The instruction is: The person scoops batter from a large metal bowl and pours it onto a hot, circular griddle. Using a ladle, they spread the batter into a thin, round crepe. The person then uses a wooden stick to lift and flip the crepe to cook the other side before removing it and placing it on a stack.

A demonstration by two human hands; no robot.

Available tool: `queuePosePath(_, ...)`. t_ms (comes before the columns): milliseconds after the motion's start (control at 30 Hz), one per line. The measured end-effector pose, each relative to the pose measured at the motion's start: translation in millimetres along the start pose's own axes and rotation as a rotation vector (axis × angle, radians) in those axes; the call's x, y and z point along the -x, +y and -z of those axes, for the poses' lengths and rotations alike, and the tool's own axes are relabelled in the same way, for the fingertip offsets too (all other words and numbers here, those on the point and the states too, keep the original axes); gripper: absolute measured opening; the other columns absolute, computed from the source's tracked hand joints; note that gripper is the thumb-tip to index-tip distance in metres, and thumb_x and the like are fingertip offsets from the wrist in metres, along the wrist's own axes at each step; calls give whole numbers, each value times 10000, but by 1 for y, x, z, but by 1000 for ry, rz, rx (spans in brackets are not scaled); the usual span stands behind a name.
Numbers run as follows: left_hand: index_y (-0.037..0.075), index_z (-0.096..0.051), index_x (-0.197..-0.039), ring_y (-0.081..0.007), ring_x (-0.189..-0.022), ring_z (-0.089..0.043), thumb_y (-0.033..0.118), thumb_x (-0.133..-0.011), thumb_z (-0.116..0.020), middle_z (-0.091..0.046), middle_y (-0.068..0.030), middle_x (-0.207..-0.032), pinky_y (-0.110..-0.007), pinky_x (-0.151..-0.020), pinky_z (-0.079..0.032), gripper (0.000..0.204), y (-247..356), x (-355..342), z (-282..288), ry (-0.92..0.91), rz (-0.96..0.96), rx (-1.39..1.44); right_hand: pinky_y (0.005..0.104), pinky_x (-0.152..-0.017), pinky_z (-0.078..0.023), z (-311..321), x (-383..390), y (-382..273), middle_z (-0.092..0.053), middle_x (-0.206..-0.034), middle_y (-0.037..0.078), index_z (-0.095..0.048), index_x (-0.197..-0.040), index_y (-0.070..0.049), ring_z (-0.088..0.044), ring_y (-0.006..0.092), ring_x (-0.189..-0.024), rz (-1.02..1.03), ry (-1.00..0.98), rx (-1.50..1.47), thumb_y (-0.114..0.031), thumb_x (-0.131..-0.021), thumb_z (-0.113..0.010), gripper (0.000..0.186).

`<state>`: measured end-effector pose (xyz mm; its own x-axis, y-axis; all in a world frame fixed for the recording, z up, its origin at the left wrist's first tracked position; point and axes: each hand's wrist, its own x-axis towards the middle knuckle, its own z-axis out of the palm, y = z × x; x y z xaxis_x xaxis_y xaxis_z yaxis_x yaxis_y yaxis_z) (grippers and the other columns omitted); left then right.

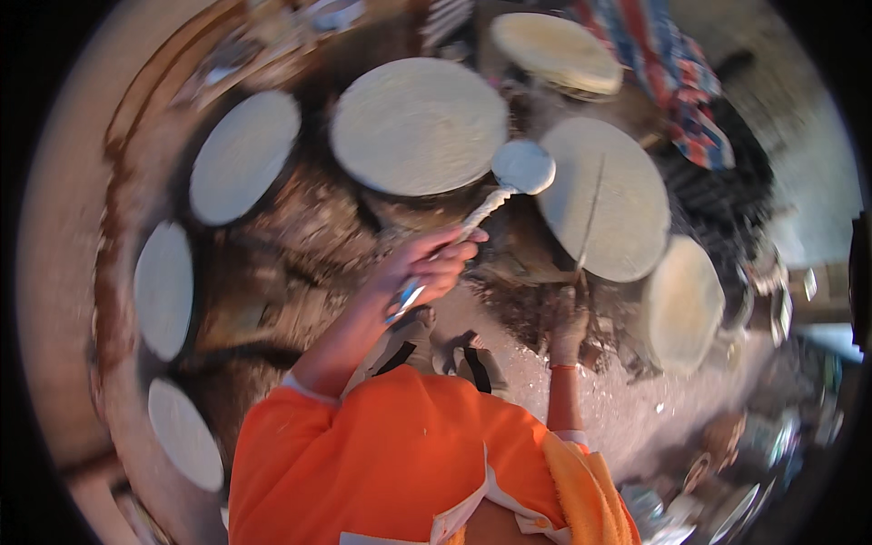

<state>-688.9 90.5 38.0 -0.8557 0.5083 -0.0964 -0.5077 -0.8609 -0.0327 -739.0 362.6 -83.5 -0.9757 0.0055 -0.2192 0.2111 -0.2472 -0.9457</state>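
Note:
My left hand (434, 263) is closed round the pale, rough handle of a ladle (524, 167). White batter coats its round bowl, which is held up between two wide griddles. A blue and white end of the handle shows below my fist. To the right, a griddle surface (609, 204) is covered with a pale round sheet of batter or flatbread. A long thin stick (592, 213) lies across or just over it; contact cannot be told. My right hand (567, 327), blurred, grips the stick's near end. Another pale round sheet (420, 127) covers the griddle ahead.
More pale round griddle tops (243, 159) curve down the left side. A stack of round flatbreads (556, 54) sits at the far right, and a yellowish round (686, 304) stands near my right hand. Beyond hangs a striped cloth (677, 82). Pots and clutter (727, 445) fill the lower right.

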Motion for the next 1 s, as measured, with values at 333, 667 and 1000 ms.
queuePosePath(333,49,-473,-1012,-25,-351,-312,217,-922,-441,-456,19,-640,-194,-319,-286,193,-82,211,-10,590,-841,-248,223,-491,-380,-112,40,25,-564,-817,-7,-483,-1227,-13,-456,64,-572,298,-691,684,-188,-885,-504,385)
queuePosePath(667,53,-407,-1110,-29,-422,-346,153,-873,-551,-591,-86,-889,-182,-394,-299,295,-211,403,52,774,-1507,-119,346,-686,-461,-297,346,55,-579,-1003,171,-316,-1336,-15,-596,272,-793,873,-1933,562,-226,-874,-522,548)
queuePosePath(1000,41,-376,-1222,-38,-367,-340,94,-863,-499,-605,-113,-816,-176,-330,-267,383,-388,508,13,932,-2222,259,301,-749,-470,-362,518,175,-588,-1080,107,-447,-1272,-93,-581,130,-842,1073,-2533,90,-158,-861,-529,423)
